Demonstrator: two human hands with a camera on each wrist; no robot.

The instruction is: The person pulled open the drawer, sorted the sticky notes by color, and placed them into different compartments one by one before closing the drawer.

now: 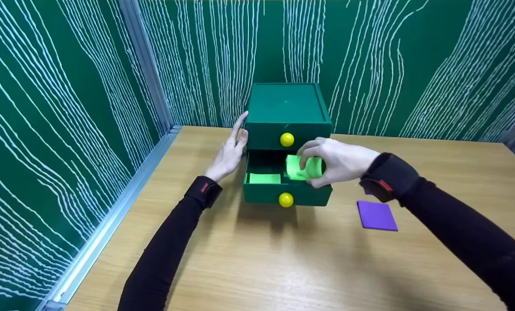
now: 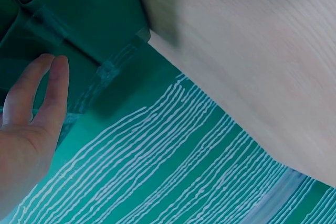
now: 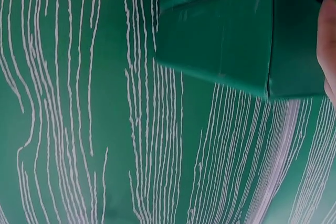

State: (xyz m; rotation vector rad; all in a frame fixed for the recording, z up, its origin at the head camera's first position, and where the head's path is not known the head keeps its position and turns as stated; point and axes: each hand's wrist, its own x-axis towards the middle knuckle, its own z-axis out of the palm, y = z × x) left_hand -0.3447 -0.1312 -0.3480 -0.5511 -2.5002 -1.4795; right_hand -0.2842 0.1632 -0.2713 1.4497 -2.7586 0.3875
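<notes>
A small green drawer cabinet with two drawers stands on the table. Its lower drawer is pulled out, and the upper drawer is closed. My right hand pinches a bent, bright green square sheet over the right part of the lower drawer. Another bright green sheet lies inside that drawer, to the left. Against the cabinet's left side rests my left hand, fingers extended; the left wrist view shows this hand at the cabinet wall. Only an edge of the right hand appears in the right wrist view.
A flat purple square lies on the wooden table, right of the cabinet. A second purple piece is mostly hidden behind the right wrist. Green panels with white wavy lines stand behind and at left. Yellow knobs stick out from both drawers.
</notes>
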